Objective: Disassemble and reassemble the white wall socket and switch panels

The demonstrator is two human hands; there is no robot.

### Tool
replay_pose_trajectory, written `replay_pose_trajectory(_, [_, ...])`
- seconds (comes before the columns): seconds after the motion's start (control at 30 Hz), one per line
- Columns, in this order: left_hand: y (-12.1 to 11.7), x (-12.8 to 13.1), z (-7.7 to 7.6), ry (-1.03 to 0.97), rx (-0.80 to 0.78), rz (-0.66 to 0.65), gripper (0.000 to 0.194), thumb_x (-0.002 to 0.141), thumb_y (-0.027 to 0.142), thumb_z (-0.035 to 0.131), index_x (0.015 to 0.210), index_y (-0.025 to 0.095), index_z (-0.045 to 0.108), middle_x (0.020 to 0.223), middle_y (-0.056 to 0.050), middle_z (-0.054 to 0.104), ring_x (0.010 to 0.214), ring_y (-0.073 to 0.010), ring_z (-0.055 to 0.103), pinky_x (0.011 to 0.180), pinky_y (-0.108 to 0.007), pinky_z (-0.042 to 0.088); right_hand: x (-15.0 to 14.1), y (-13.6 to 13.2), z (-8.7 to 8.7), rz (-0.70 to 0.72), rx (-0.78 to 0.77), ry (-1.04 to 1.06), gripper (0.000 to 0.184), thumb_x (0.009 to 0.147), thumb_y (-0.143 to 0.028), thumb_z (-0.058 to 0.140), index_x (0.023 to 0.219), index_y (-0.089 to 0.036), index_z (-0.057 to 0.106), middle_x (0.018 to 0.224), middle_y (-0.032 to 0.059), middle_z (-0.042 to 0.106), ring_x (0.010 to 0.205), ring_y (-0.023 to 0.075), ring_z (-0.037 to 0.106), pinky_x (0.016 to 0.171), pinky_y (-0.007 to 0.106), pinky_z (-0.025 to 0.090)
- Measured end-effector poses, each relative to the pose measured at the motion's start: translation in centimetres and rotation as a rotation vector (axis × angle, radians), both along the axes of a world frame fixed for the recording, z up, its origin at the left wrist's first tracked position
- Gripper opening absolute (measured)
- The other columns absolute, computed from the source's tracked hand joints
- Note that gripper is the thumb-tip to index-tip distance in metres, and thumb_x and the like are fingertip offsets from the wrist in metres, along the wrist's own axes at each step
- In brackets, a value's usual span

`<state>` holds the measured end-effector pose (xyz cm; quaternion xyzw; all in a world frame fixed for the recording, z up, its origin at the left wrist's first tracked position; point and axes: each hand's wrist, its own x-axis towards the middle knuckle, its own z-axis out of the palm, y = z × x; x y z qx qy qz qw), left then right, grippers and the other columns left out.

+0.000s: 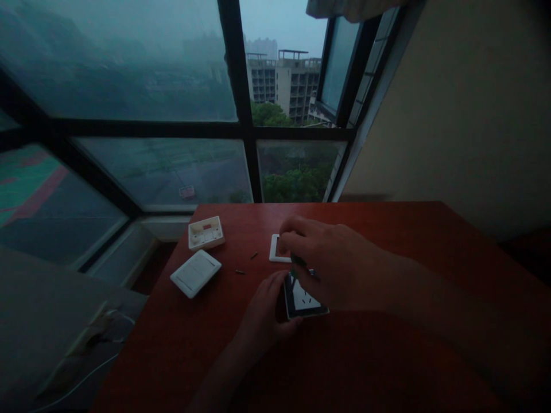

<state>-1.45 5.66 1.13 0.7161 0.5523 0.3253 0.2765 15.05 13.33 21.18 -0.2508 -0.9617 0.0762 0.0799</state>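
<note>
On the red-brown table (365, 367) lies a wall socket (303, 302) with a white face and dark frame. My left hand (263, 314) grips its left edge, fingers curled around it. My right hand (329, 259) hovers over its top end, fingers pinched on a small dark tool (302, 265) whose shape I cannot make out. A white frame plate (274, 249) lies just behind my right hand, partly hidden by the fingers.
A white switch (195, 273) and an open white back box (205, 232) lie at the table's left. Two small screws (246, 263) sit between them and the hands. A large window stands behind; a cable (86, 373) lies left of the table.
</note>
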Motion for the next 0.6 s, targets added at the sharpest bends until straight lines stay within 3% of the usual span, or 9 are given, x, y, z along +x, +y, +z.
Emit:
replay_pose_trajectory(0.1, [0.03, -0.01, -0.16, 0.003, 0.004, 0.005, 0.079, 0.065, 0.021, 0.078, 0.134, 0.023, 0.039, 0.136, -0.013, 0.047, 0.125, -0.0338, 0.045, 0.103, -0.051, 0.040, -0.29, -0.16, -0.10, -0.013, 0.029, -0.046, 0.015, 0.091, -0.024, 0.050, 0.101, -0.020, 0.059, 0.097, 0.0027, 0.062, 0.076, 0.0147, 0.056, 0.054, 0.027, 0.030])
replay_pose_trajectory(0.2, [0.04, -0.01, 0.00, -0.004, -0.008, -0.004, 0.076, 0.066, 0.021, 0.078, 0.132, 0.022, 0.041, 0.134, -0.013, 0.048, 0.123, -0.0327, 0.046, 0.102, -0.049, 0.041, -0.49, -0.34, -0.24, -0.086, 0.098, -0.059, 0.020, 0.092, -0.037, 0.050, 0.099, -0.020, 0.059, 0.092, 0.0022, 0.063, 0.068, 0.0143, 0.055, 0.049, 0.027, 0.023])
replay_pose_trajectory(0.4, [-0.03, -0.02, 0.22, -0.001, -0.020, -0.009, 0.076, 0.070, 0.024, 0.075, 0.135, 0.024, 0.037, 0.136, -0.013, 0.046, 0.126, -0.0343, 0.044, 0.101, -0.053, 0.041, -0.24, -0.51, -0.28, -0.008, 0.027, -0.032, 0.014, 0.087, -0.023, 0.053, 0.101, -0.020, 0.057, 0.097, 0.0036, 0.062, 0.077, 0.0146, 0.057, 0.053, 0.027, 0.030])
replay_pose_trajectory(0.53, [-0.08, -0.07, -0.02, 0.013, -0.024, -0.001, 0.077, 0.067, 0.023, 0.078, 0.134, 0.024, 0.039, 0.137, -0.013, 0.045, 0.127, -0.0343, 0.043, 0.103, -0.053, 0.039, -0.39, -0.42, -0.64, -0.134, 0.116, -0.073, 0.020, 0.092, -0.038, 0.049, 0.099, -0.021, 0.057, 0.089, 0.0029, 0.064, 0.068, 0.0154, 0.057, 0.050, 0.027, 0.024])
replay_pose_trajectory(0.6, [-0.09, -0.08, -0.08, 0.010, -0.018, 0.002, 0.077, 0.067, 0.023, 0.078, 0.134, 0.023, 0.040, 0.137, -0.013, 0.046, 0.127, -0.0336, 0.043, 0.102, -0.052, 0.040, -0.30, -0.49, -0.64, -0.163, 0.116, -0.057, 0.018, 0.091, -0.037, 0.049, 0.097, -0.021, 0.057, 0.088, 0.0030, 0.064, 0.068, 0.0161, 0.057, 0.050, 0.027, 0.024])
